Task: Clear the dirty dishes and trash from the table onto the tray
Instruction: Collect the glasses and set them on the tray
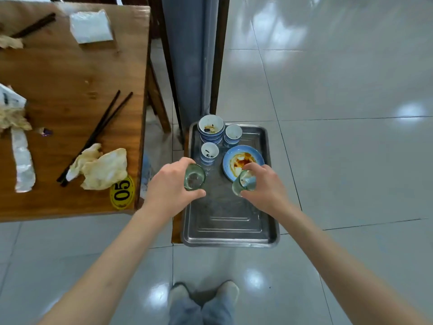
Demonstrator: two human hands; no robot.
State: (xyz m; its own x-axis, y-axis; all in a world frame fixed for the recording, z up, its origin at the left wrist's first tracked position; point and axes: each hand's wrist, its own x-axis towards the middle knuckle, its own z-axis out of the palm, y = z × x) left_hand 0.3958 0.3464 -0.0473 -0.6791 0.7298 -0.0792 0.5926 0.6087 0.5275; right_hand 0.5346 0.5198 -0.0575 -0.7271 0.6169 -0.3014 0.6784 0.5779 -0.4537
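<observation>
We pinch a glass tumbler (194,177) in our left hand (171,184) and a second tumbler (243,182) in our right hand (264,186), each grip curled round slick, fragile walls above the tray (225,233).

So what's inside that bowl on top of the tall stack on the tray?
The top bowl of the stack on the tray holds brownish sauce smears and a few dark scraps. The insides of the bowls beneath it are covered, so what is in them cannot be seen.

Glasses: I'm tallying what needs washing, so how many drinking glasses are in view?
2. One glass is held in the left hand over the tray; the other glass is held in the right hand, beside the blue plate. None show on the table.
</observation>
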